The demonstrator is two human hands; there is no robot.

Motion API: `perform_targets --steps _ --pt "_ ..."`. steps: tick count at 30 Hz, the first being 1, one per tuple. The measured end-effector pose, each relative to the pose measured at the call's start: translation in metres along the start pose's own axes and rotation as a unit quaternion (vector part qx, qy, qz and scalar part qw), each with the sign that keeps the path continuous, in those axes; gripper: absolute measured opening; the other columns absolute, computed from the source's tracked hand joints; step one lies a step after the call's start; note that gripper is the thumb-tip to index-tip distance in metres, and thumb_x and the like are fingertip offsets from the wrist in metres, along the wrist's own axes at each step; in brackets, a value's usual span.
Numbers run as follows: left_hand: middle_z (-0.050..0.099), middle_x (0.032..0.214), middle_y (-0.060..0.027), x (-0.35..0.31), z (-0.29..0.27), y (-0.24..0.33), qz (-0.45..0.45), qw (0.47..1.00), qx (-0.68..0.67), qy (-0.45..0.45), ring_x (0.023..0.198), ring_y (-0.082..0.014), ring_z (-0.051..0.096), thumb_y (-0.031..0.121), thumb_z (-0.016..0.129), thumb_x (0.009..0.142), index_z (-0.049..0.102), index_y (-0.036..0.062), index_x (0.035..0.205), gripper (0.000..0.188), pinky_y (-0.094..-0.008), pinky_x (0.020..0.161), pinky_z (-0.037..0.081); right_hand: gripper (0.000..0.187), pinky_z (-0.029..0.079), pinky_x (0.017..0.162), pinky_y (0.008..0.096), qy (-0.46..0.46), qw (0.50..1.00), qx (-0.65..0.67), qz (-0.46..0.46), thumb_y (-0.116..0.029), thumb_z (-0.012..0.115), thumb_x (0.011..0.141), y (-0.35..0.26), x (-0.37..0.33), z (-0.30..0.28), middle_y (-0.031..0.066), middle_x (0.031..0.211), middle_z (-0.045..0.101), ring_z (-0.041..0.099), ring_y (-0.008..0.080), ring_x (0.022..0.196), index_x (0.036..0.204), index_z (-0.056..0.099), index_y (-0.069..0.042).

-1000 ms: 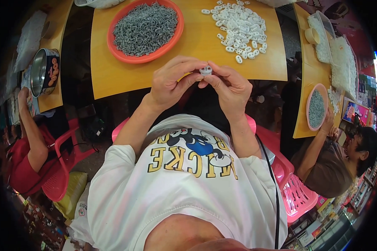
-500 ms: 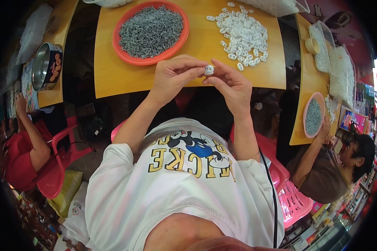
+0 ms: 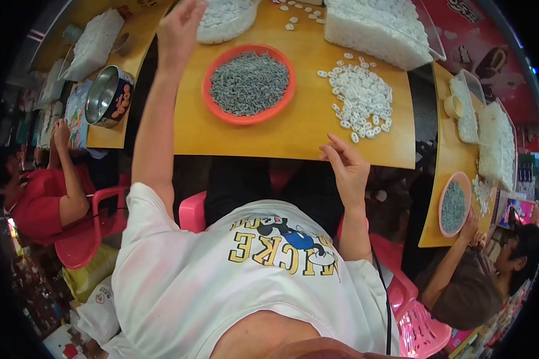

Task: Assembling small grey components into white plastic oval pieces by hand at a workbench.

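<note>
We find the white two-holed pieces (image 3: 365,90) heaped toward the right edge of the table (image 3: 191,134), axes mixed. The right hand (image 3: 350,167) is nearer, at the near edge, the heap beyond it; fingers parted, nothing visible between. The left hand (image 3: 178,30), by the left edge, adjoins a clear tub (image 3: 226,37); its grip we cannot tell.
</note>
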State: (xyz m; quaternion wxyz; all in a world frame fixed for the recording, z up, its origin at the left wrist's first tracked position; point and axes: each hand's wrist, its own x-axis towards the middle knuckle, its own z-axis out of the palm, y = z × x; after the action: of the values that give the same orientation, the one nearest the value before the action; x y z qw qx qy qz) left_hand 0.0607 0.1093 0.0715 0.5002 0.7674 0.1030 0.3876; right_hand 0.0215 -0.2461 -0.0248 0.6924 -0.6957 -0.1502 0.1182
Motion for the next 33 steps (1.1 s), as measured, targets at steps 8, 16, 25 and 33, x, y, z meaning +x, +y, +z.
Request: perform_targets --steps 8,16,25,33 --pt "0.065 0.095 -0.0108 -0.057 0.067 0.036 0.027 0.946 0.191 -0.259 0.083 -0.0181 0.062 0.017 0.062 0.081 0.063 0.0024 0.101 0.025 -0.0279 0.075 0.047 0.019 0.039 0.053 0.0157 0.150 0.988 0.022 -0.033 0.000 0.056 0.084 0.001 0.004 -0.016 0.0062 0.077 0.064 0.049 0.0041 0.057 0.102 0.062 0.002" --pt "0.063 0.088 -0.0162 -0.103 0.151 0.042 0.024 0.890 0.200 -0.409 0.082 -0.0297 0.060 0.010 0.059 0.077 0.064 -0.0010 0.095 0.021 -0.0344 0.074 0.047 0.015 0.031 0.048 0.0138 0.261 0.959 0.073 -0.084 -0.003 0.058 0.084 0.005 -0.001 -0.037 0.0039 0.076 0.063 0.042 0.0003 0.054 0.097 0.063 0.001" --pt "0.061 0.085 -0.0148 -0.124 0.176 0.024 0.059 0.877 0.201 -0.433 0.076 -0.0257 0.060 0.010 0.061 0.077 0.064 0.0007 0.094 0.019 -0.0320 0.068 0.045 0.015 0.029 0.047 0.0133 0.257 0.959 0.110 -0.053 -0.003 0.059 0.084 0.001 0.001 -0.045 0.0016 0.074 0.063 0.041 -0.0011 0.054 0.097 0.064 0.000" --pt "0.063 0.080 -0.0076 -0.140 0.153 0.030 -0.264 0.887 -0.081 -0.370 0.068 -0.0149 0.060 0.011 0.058 0.085 0.063 -0.0032 0.089 0.016 -0.0243 0.062 0.046 0.016 0.035 0.051 0.0139 0.190 0.977 0.094 -0.022 -0.002 0.058 0.084 0.002 -0.001 -0.041 0.0025 0.077 0.063 0.045 0.0009 0.057 0.099 0.063 0.001"
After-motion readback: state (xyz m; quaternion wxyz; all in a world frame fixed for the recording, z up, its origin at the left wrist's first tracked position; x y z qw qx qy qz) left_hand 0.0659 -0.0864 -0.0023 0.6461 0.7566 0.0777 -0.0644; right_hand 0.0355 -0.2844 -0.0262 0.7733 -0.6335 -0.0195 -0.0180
